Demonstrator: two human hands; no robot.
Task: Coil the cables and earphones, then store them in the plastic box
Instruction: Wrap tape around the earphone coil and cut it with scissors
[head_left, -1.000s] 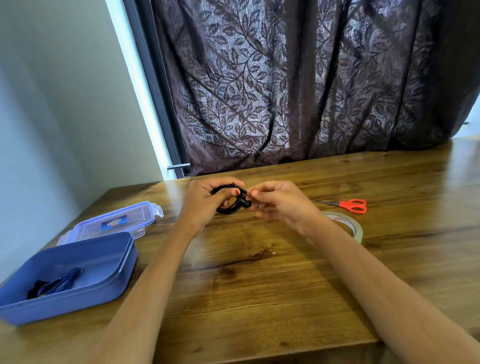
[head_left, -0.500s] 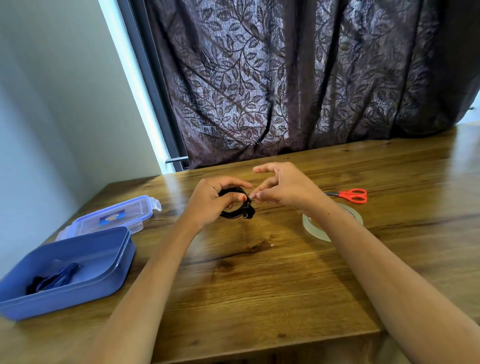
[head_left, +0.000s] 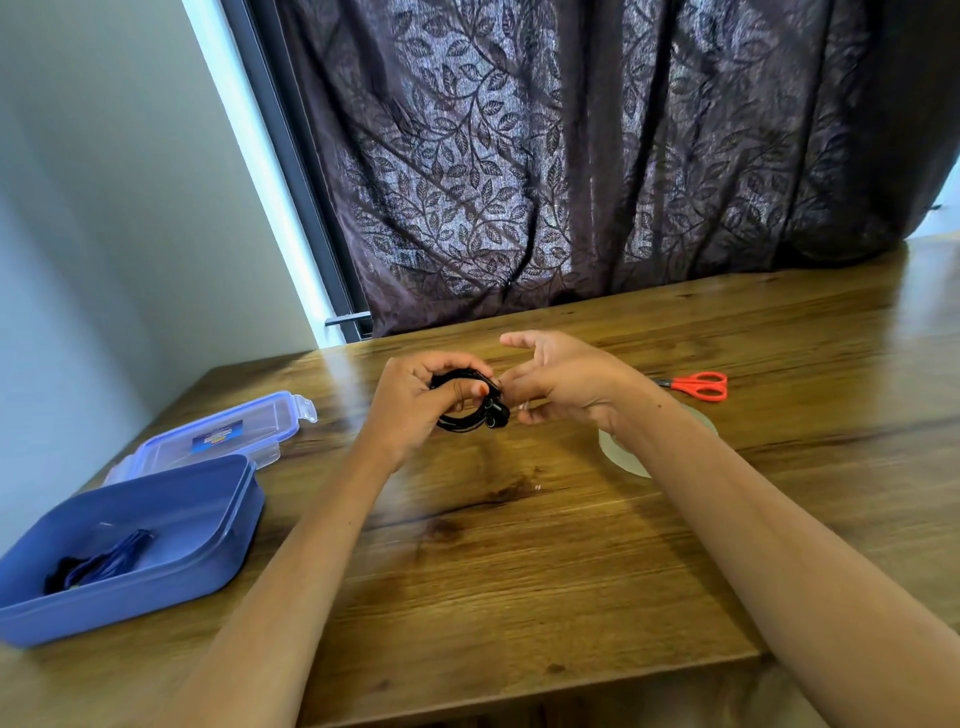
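Head view: the coiled earphones (head_left: 470, 410) hang above the counter (head_left: 519, 571) at mid-scene. The left hand (head_left: 410, 405) grips them, thumb pressed across the loops. The right hand (head_left: 566, 384) meets the coil's right edge with some fingers spread, and I cannot tell whether it pinches anything. The open plastic box (head_left: 156, 597), with a dark cable (head_left: 98, 564) inside, sits well left and nearer the person, so the left hand is closer to it.

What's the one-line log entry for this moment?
left hand grips black cable coil | right hand at coil, hold unclear | blue plastic box open, dark cable inside
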